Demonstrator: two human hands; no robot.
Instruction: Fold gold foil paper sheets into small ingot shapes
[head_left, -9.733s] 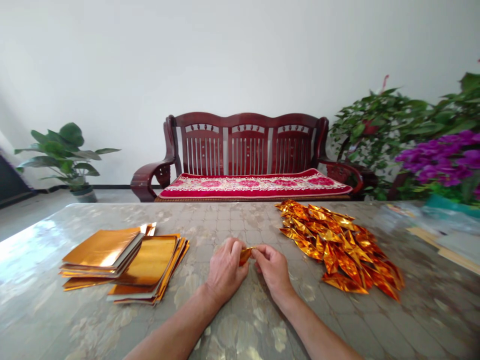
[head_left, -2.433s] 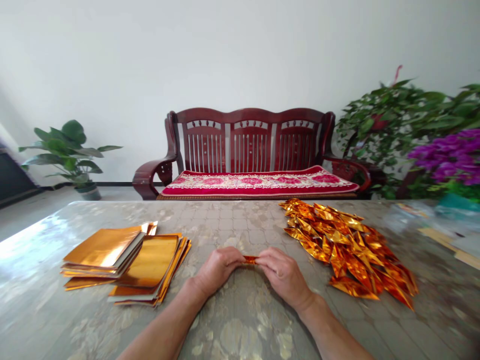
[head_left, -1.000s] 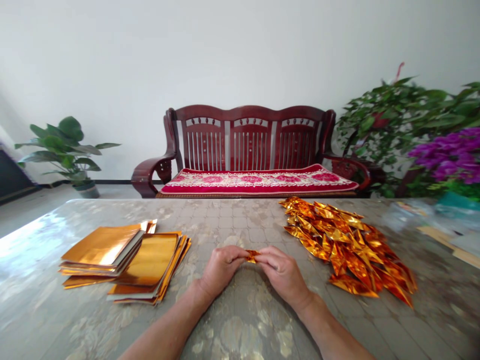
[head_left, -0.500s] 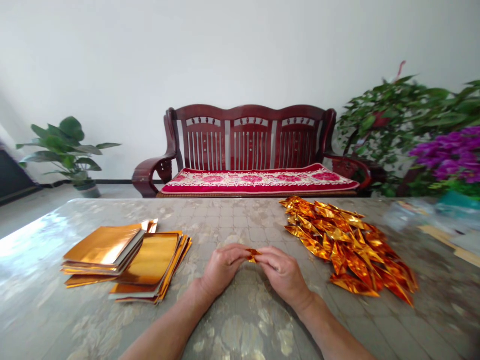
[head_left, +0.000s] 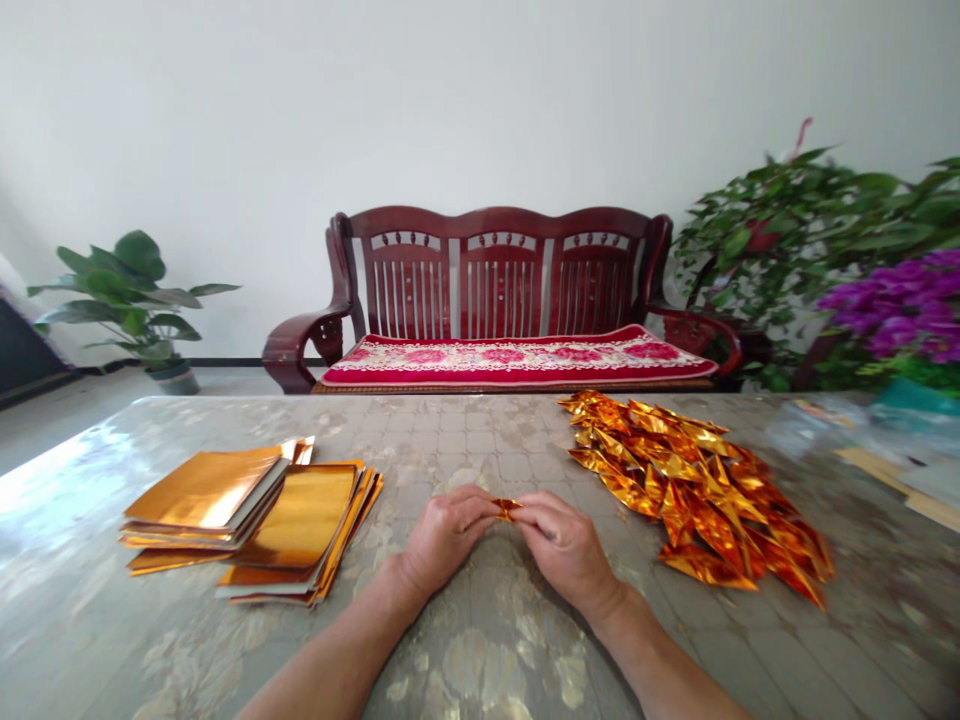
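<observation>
Between my two hands, over the middle of the table, is a small folded piece of gold foil paper [head_left: 506, 508]. My left hand [head_left: 448, 532] pinches its left end, thumb against fingers. The right end is pinched by my right hand [head_left: 564, 545]. Much of the paper is hidden behind my fingers. To the left lie stacks of flat gold foil paper sheets [head_left: 304, 520], some with grey undersides. On the right is a heap of folded gold foil pieces [head_left: 686, 480] with pointed ends, lying over one another.
The table [head_left: 480, 640] has a patterned, glossy cover. Clear plastic bags [head_left: 817, 425] and flat tan strips [head_left: 892, 480] lie at its right side. Beyond the far edge stands a dark red wooden bench [head_left: 502, 280]. Potted plants flank it, with purple flowers [head_left: 900, 305] at right.
The visible foil between my fingertips looks slightly flatter and wider than before. Both hands stay almost in place, still pinching it. The stacks and the heap have not changed.
</observation>
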